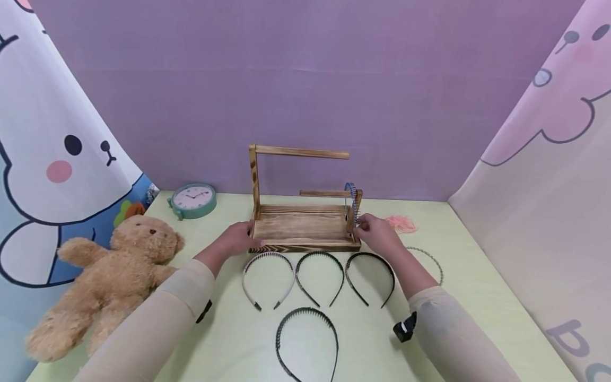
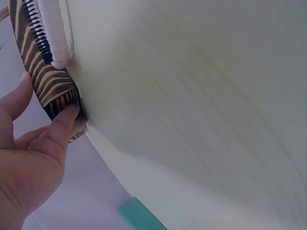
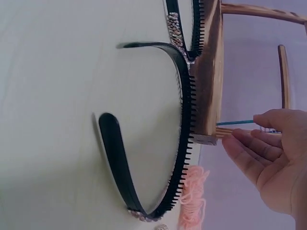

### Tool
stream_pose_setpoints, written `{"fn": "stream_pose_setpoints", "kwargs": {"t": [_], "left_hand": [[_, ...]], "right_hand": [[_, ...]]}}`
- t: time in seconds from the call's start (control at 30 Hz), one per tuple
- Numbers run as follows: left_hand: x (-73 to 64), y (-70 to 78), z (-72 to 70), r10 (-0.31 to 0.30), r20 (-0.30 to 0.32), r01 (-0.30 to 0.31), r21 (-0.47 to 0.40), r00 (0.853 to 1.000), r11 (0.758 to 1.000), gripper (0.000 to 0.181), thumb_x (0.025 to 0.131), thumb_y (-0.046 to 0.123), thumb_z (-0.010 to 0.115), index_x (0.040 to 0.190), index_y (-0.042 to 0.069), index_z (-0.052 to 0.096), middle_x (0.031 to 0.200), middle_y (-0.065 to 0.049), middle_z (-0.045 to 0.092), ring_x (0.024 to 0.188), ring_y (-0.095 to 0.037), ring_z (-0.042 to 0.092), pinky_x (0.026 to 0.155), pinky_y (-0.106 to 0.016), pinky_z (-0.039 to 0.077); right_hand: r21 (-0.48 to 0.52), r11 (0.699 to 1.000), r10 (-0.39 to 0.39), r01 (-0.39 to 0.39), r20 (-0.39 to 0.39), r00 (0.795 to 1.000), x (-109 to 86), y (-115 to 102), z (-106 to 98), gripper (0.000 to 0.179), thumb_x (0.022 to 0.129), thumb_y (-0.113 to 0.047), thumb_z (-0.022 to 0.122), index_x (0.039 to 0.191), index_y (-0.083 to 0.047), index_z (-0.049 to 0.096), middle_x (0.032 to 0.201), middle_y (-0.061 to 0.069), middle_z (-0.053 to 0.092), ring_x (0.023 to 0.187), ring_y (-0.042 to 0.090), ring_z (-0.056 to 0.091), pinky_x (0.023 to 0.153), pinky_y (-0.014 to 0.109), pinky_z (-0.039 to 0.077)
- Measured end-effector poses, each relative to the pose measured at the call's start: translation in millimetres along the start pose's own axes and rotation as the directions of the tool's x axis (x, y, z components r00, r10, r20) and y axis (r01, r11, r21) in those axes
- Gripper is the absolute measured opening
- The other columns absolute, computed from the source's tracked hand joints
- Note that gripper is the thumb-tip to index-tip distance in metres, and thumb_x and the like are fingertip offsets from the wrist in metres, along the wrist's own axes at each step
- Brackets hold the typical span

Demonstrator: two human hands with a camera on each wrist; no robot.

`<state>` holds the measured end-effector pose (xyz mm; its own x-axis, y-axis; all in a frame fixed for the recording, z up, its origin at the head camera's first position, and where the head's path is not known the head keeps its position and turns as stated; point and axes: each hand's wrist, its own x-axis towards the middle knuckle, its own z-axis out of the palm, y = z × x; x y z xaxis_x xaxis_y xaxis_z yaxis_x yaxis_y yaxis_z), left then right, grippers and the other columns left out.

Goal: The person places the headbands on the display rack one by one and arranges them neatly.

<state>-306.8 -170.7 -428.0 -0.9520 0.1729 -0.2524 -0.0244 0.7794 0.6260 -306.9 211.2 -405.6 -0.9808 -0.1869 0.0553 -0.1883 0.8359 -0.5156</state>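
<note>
The blue headband is straddling the lower bar of the wooden rack, near its right end; the right hand is pinching it in a narrow grip. The left hand is holding the rack's left front corner. Three headbands are lying in front on the desk.

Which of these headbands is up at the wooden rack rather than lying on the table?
The blue headband, upright at the short bar by the right hand; the other headbands lie on the table.
</note>
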Motion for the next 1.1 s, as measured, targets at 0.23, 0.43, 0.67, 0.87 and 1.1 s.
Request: {"fn": "stream_pose_setpoints", "kwargs": {"t": [0.23,0.43,0.67,0.87,1.1], "left_hand": [[-2.3,1.8,-1.0,0.017,-0.001,-0.017,-0.016,1.000,1.000,0.082,0.094,0.031,0.066,0.155,0.001,0.019,0.152,-0.026,0.037,0.140,-0.042,0.035,0.115,-0.055,0.031],[-2.9,2.7,-2.1,0.024,-0.007,-0.024,-0.024,1.000,0.999,0.079,0.094,0.030,0.066,0.155,0.002,0.023,0.151,-0.025,0.039,0.140,-0.042,0.036,0.114,-0.055,0.031],[-0.8,0.6,-0.5,0.016,0.003,-0.016,-0.011,1.000,1.000,0.082,0.094,0.031,0.067,0.156,0.002,0.020,0.151,-0.026,0.039,0.139,-0.042,0.037,0.115,-0.055,0.030],[0.0,-0.3,1.2,0.019,0.004,-0.019,-0.001,1.000,1.000,0.083,0.094,0.033,0.067,0.156,0.003,0.021,0.151,-0.026,0.039,0.139,-0.042,0.037,0.115,-0.056,0.030],[0.0,0.4,1.3,0.030,0.003,-0.030,-0.006,1.000,1.000,0.081,0.094,0.031,0.066,0.156,0.003,0.022,0.151,-0.025,0.040,0.139,-0.042,0.037,0.114,-0.056,0.030]], "right_hand": [[-0.061,0.997,0.042,-0.044,-0.022,0.999,-9.4,-2,-17,0.039,0.097,-0.031,0.057,0.124,-0.002,0.059,0.107,0.015,0.072,0.089,0.028,0.069,0.076,0.043,0.055],[-0.108,0.993,0.027,-0.038,-0.099,0.995,-26.6,-28,-28,0.030,0.098,-0.040,0.054,0.098,-0.011,0.060,0.080,0.005,0.067,0.061,0.018,0.055,0.054,0.031,0.044],[-0.040,0.988,-0.136,0.151,0.245,0.960,-72.1,-89,8,0.033,0.096,-0.046,0.058,0.099,-0.014,0.066,0.079,-0.006,0.065,0.063,0.009,0.058,0.059,0.024,0.051],[-0.116,0.946,-0.209,0.302,0.493,0.844,-121.1,-127,55,0.039,0.087,-0.061,0.061,0.087,-0.022,0.065,0.074,-0.015,0.061,0.061,0.002,0.054,0.059,0.020,0.048],[-0.244,0.869,-0.222,0.431,0.585,0.780,-156.8,-149,92,0.046,0.081,-0.069,0.063,0.072,-0.025,0.052,0.061,-0.014,0.049,0.055,0.004,0.045,0.053,0.021,0.039]]}}
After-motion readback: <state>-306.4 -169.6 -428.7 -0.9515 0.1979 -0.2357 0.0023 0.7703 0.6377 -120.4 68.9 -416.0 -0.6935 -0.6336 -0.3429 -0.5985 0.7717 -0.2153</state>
